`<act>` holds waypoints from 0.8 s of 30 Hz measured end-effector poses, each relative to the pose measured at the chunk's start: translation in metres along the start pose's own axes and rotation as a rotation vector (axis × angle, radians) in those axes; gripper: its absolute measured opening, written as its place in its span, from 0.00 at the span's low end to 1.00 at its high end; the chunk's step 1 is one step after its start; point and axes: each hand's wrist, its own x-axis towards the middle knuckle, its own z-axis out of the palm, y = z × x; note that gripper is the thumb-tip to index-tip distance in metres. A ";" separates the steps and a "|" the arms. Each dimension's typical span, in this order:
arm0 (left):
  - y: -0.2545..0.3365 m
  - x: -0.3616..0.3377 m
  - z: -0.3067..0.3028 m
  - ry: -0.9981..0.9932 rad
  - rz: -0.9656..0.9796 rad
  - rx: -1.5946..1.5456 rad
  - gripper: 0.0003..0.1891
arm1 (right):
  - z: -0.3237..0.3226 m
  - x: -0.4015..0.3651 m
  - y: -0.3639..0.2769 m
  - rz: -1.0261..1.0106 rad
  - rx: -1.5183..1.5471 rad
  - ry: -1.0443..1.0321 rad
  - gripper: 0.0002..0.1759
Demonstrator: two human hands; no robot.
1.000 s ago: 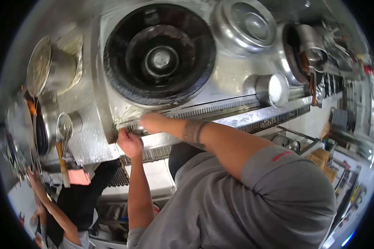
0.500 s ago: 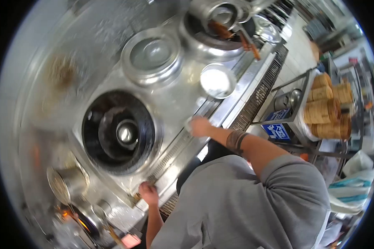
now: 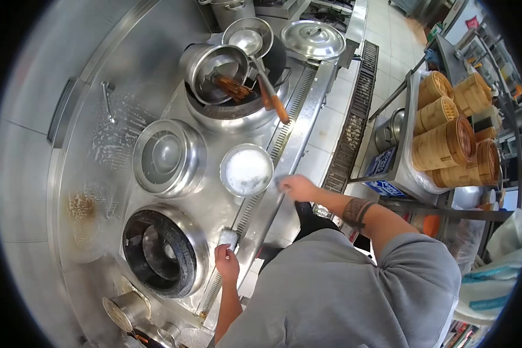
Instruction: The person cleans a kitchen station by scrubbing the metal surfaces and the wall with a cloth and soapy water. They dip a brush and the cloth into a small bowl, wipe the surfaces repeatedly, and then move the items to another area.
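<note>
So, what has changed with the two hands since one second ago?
The right hand slid along the stove's front edge, away from the left hand, and now lies beside the round pot of white contents. The left hand stayed at the grille by the open burner, with a pale pad in its fingers. Pots and burner did not move.

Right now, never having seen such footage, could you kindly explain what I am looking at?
It is one round, wide-angle picture from a camera worn on a person's head, looking down at their two bare hands over a long stainless steel cooking range. The left hand has its fingers closed on a small pale pad beside the empty black burner well. The right hand rests on the range's front ledge; whether it holds anything is unclear. Nearby stand a round steel pot of white contents and stacked bamboo steamer baskets.
</note>
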 end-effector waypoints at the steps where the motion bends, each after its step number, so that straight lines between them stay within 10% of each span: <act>1: 0.014 0.007 0.012 0.001 0.000 0.006 0.10 | -0.022 -0.010 0.014 0.081 -0.040 0.049 0.10; 7: 0.108 0.139 0.107 -0.127 0.470 0.034 0.18 | -0.053 0.011 0.004 0.184 -0.037 0.149 0.09; 13: 0.122 0.245 0.183 -0.424 -0.274 0.459 0.44 | -0.038 0.039 -0.069 -0.069 0.059 -0.010 0.09; 24: 0.027 0.308 0.199 -1.048 0.011 0.423 0.38 | 0.007 0.135 -0.074 0.040 -0.521 -0.272 0.15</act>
